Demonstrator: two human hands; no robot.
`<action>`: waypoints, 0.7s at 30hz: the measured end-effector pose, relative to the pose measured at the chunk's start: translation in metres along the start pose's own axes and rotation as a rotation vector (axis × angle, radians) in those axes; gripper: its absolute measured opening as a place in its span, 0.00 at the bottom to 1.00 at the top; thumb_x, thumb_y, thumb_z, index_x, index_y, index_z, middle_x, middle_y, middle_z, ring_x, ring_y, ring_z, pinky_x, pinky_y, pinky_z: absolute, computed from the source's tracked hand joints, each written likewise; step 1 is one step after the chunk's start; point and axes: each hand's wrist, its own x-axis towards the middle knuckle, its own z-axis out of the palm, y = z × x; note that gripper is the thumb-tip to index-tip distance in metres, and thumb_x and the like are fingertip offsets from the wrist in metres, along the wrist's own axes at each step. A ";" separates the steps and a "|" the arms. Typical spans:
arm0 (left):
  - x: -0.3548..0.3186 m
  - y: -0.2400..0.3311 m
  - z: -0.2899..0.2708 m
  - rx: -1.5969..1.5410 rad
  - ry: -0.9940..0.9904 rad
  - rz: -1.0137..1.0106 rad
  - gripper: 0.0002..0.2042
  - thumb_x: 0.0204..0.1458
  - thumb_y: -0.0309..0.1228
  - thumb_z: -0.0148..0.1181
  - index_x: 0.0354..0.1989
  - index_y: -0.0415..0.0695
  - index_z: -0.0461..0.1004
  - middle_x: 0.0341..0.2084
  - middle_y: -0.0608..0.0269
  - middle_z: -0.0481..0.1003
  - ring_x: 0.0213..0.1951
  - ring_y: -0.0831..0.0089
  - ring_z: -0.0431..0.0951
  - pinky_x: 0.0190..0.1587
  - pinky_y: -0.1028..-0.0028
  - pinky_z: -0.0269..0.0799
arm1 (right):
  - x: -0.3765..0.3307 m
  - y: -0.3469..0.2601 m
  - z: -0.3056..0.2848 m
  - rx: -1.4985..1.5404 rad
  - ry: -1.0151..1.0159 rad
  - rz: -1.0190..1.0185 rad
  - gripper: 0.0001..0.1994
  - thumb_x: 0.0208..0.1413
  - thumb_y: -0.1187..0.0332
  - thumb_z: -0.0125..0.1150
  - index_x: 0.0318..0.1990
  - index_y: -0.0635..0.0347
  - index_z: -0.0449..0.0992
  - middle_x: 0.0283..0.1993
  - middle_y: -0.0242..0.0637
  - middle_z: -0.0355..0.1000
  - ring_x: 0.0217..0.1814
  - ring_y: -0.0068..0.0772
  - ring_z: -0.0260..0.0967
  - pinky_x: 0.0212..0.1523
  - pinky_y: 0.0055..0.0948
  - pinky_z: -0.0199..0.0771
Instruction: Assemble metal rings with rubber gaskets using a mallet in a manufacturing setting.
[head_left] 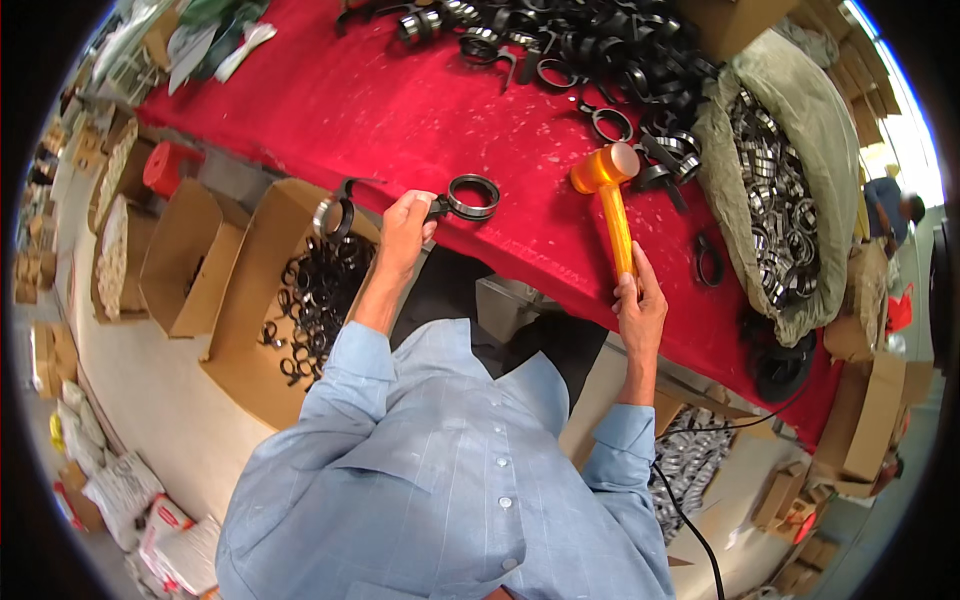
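My left hand is closed on the black stem of a black ring part with a shiny metal band, at the table's front edge. Just left of that hand, a second banded ring part with a curved arm shows above an open cardboard box; whether my fingers touch it I cannot tell. A mallet with an amber head and yellow handle is gripped near the handle's end by my right hand. Its head is over the red table, near several loose ring parts.
A heap of black ring parts covers the far side of the red table. To the right stands a sack of metal bands. At lower left, the cardboard box holds many black parts. A black cable hangs at right.
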 end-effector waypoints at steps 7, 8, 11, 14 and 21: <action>0.009 -0.015 -0.026 0.127 0.109 0.246 0.11 0.64 0.35 0.59 0.41 0.38 0.74 0.28 0.70 0.73 0.29 0.83 0.71 0.32 0.79 0.67 | 0.003 0.007 0.014 0.059 -0.002 -0.052 0.23 0.68 0.70 0.54 0.70 0.47 0.68 0.30 0.27 0.68 0.27 0.14 0.63 0.26 0.18 0.69; 0.005 -0.021 -0.021 0.057 0.128 0.294 0.12 0.62 0.34 0.62 0.43 0.38 0.71 0.29 0.68 0.75 0.35 0.81 0.75 0.38 0.78 0.70 | 0.004 0.008 0.013 0.069 -0.017 -0.050 0.23 0.68 0.70 0.54 0.70 0.46 0.68 0.30 0.26 0.69 0.26 0.14 0.63 0.26 0.17 0.68; -0.019 -0.037 -0.003 0.121 0.265 0.312 0.16 0.60 0.36 0.64 0.45 0.39 0.66 0.27 0.64 0.75 0.32 0.80 0.74 0.36 0.76 0.69 | 0.000 0.008 0.010 0.009 -0.014 -0.084 0.24 0.69 0.61 0.55 0.71 0.48 0.66 0.29 0.26 0.69 0.24 0.12 0.62 0.24 0.15 0.65; -0.033 -0.053 0.002 0.112 0.296 0.245 0.18 0.60 0.40 0.63 0.43 0.37 0.68 0.27 0.62 0.75 0.32 0.76 0.74 0.37 0.71 0.70 | 0.000 0.004 0.013 -0.070 -0.050 -0.066 0.27 0.68 0.54 0.56 0.71 0.51 0.66 0.29 0.27 0.70 0.25 0.14 0.64 0.25 0.16 0.66; -0.032 -0.038 -0.007 0.247 0.029 0.098 0.27 0.65 0.51 0.51 0.27 0.36 0.78 0.14 0.59 0.70 0.22 0.72 0.71 0.30 0.66 0.67 | 0.000 -0.015 0.012 -0.106 -0.166 0.072 0.29 0.67 0.52 0.57 0.71 0.54 0.64 0.31 0.31 0.70 0.26 0.18 0.66 0.27 0.19 0.68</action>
